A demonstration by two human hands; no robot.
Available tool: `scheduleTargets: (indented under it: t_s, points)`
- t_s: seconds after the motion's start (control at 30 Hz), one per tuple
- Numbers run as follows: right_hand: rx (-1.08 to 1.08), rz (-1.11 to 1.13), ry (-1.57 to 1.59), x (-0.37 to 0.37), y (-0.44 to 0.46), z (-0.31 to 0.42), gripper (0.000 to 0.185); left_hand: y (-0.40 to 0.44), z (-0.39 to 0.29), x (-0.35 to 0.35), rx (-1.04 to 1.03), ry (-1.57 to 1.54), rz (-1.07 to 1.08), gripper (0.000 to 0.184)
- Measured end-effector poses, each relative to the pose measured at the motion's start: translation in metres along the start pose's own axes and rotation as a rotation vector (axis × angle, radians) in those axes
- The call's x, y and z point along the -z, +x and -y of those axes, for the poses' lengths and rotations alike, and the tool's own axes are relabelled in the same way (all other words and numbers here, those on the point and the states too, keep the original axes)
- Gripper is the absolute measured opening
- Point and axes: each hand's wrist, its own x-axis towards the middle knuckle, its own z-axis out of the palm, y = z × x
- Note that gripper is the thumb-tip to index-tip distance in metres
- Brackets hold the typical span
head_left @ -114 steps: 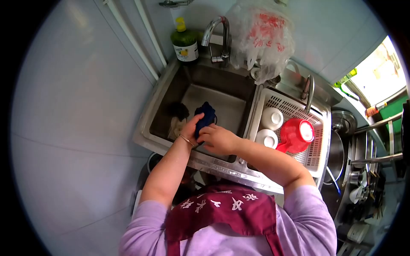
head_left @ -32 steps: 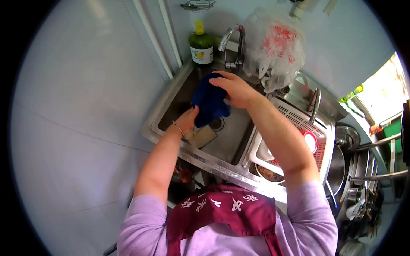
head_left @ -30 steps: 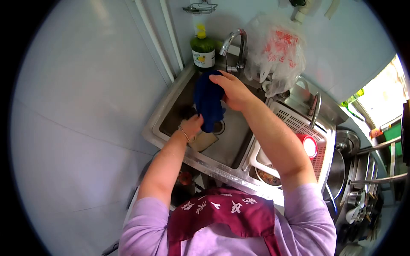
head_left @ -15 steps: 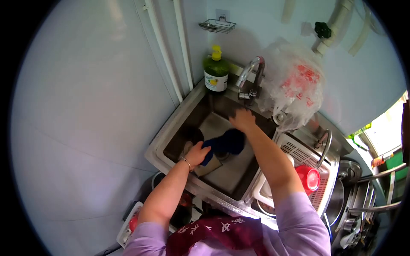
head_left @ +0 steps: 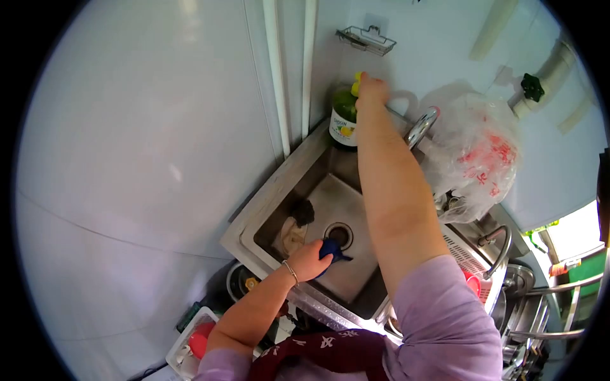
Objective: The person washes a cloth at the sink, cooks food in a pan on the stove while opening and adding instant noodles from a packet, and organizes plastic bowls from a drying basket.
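Observation:
My left hand (head_left: pixel 311 261) is closed around a bunched dark blue cloth (head_left: pixel 329 252) low over the sink basin (head_left: pixel 337 190), near the drain (head_left: pixel 338 235). My right hand (head_left: pixel 373 91) reaches to the back corner, its fingers at the yellow pump head (head_left: pixel 356 85) of a green dish soap bottle (head_left: pixel 343 120) with a lemon on its label. That bottle stands upright at the sink's back corner. A beige cloth (head_left: pixel 293 236) and a dark scrubber-like clump (head_left: pixel 303 211) lie in the basin's left side.
A chrome faucet (head_left: pixel 422 124) rises behind my right forearm. Beside it hangs a clear plastic bag (head_left: pixel 481 152) with red print. A wire soap rack (head_left: pixel 366 40) is on the wall. To the right are a white draining basket (head_left: pixel 459 249) and a red container (head_left: pixel 471 282), partly hidden by my arm.
My right hand has moved up from over the basin to the soap bottle's pump. My left hand has gathered the blue cloth into a bunch. The view has shifted.

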Motion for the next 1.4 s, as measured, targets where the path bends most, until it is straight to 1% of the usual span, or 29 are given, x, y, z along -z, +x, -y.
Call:
scheduleTargets:
  t_s: [0.03, 0.07, 0.13, 0.17, 0.23, 0.27, 0.3, 0.37, 0.4, 0.47, 0.5, 0.53, 0.57, 0.6, 0.63, 0.7, 0.73, 0.77, 0.8, 0.83, 0.9, 0.97, 1.03, 1.07, 1.2, 1.27, 1.3, 1.37, 1.4]
  points:
    - [-0.011, -0.04, 0.066, 0.001, -0.002, -0.002, 0.028, -0.002, 0.0, 0.0, 0.006, -0.035, -0.04, 0.038]
    - [-0.014, -0.038, 0.058, 0.001, -0.003, -0.003, 0.028, 0.0, 0.003, -0.002, 0.012, -0.042, -0.037, 0.038]
    - [0.035, -0.055, -0.018, 0.003, 0.0, -0.01, 0.025, 0.005, 0.013, -0.009, 0.052, -0.208, -0.064, 0.034]
    - [0.028, -0.056, -0.023, 0.006, 0.001, -0.015, 0.025, 0.005, 0.016, -0.012, 0.058, -0.21, -0.058, 0.034]
    - [0.126, -0.063, -0.103, 0.006, 0.004, -0.025, 0.025, 0.008, 0.019, -0.015, 0.061, -0.516, -0.042, 0.031]
    - [0.114, -0.063, -0.106, 0.004, 0.006, -0.028, 0.025, 0.009, 0.023, -0.014, 0.087, -0.592, -0.007, 0.029]
    - [0.116, -0.066, -0.073, 0.004, 0.004, -0.027, 0.026, 0.002, 0.001, 0.0, 0.154, -0.818, -0.017, 0.028]
    - [0.115, -0.069, -0.053, 0.012, -0.008, -0.024, 0.027, 0.008, 0.002, -0.006, 0.283, -1.303, -0.091, 0.024]
    - [0.015, 0.037, 0.11, 0.02, -0.024, -0.023, 0.025, 0.01, 0.004, -0.005, 0.296, -1.304, -0.086, 0.024]
    - [-0.168, 0.264, 0.392, 0.047, -0.05, -0.036, 0.027, 0.016, 0.01, 0.003, 0.296, -1.564, -0.159, 0.022]
    - [-0.258, 0.39, 0.502, 0.069, -0.07, -0.051, 0.031, 0.016, 0.014, 0.003, 0.304, -1.56, -0.149, 0.022]
    - [-0.363, 0.383, 0.537, 0.094, -0.112, -0.056, 0.034, 0.019, 0.018, 0.004, 0.305, -1.649, -0.145, 0.024]
    - [-0.341, 0.581, 0.535, 0.124, -0.143, -0.077, 0.037, 0.025, 0.017, 0.006, 0.299, -1.739, -0.14, 0.026]
    - [-0.337, 0.629, 0.382, 0.15, -0.182, -0.075, 0.036, 0.03, 0.009, 0.008, 0.404, -1.755, -0.215, 0.026]
    - [-0.312, 0.738, 0.243, 0.173, -0.207, -0.09, 0.039, 0.032, 0.008, 0.006, 0.413, -1.748, -0.204, 0.026]
    - [-0.261, 0.818, -0.028, 0.192, -0.246, -0.097, 0.042, 0.036, 0.006, -0.002, 0.303, -1.685, -0.164, 0.03]
    - [-0.265, 0.802, -0.023, 0.195, -0.247, -0.104, 0.042, 0.033, -0.004, -0.001, 0.316, -1.709, -0.12, 0.029]
    - [-0.346, 0.804, 0.105, 0.198, -0.245, -0.117, 0.046, 0.036, -0.005, -0.001, 0.319, -1.701, -0.104, 0.029]
    - [-0.425, 0.805, 0.234, 0.203, -0.242, -0.13, 0.051, 0.038, -0.004, 0.001, 0.316, -1.672, -0.028, 0.029]
    - [-0.421, 0.789, 0.238, 0.211, -0.237, -0.143, 0.051, 0.039, -0.013, 0.006, 0.314, -1.641, 0.046, 0.029]
    - [-0.417, 0.975, 0.105, 0.236, -0.224, -0.161, 0.052, 0.04, -0.026, 0.019, 0.238, -1.683, 0.125, 0.03]
    - [-0.364, 0.998, 0.076, 0.259, -0.223, -0.157, 0.05, 0.043, -0.023, 0.032, 0.183, -1.648, 0.279, 0.031]
    - [-0.357, 1.056, -0.136, 0.268, -0.228, -0.144, 0.05, 0.039, -0.03, 0.038, 0.187, -1.622, 0.309, 0.03]
    - [-0.41, 0.952, -0.217, 0.269, -0.228, -0.149, 0.047, 0.036, -0.035, 0.043, 0.184, -1.59, 0.328, 0.029]
    - [-0.488, 0.891, -0.317, 0.284, -0.223, -0.156, 0.039, 0.017, -0.043, 0.056, 0.181, -1.521, 0.348, 0.027]
    - [-0.669, 0.695, -0.379, 0.298, -0.219, -0.144, 0.037, 0.006, -0.04, 0.065, 0.006, -1.267, 0.334, 0.031]
    - [-0.671, 0.689, -0.378, 0.308, -0.209, -0.155, 0.037, 0.003, -0.032, 0.066, 0.007, -1.266, 0.339, 0.031]
    - [-0.846, 0.492, 0.127, 0.326, -0.182, -0.19, 0.038, 0.006, -0.005, 0.059, 0.033, -0.737, 0.263, 0.042]
    - [-0.845, 0.489, 0.128, 0.327, -0.178, -0.188, 0.038, 0.013, 0.011, 0.052, 0.079, -0.693, 0.273, 0.044]
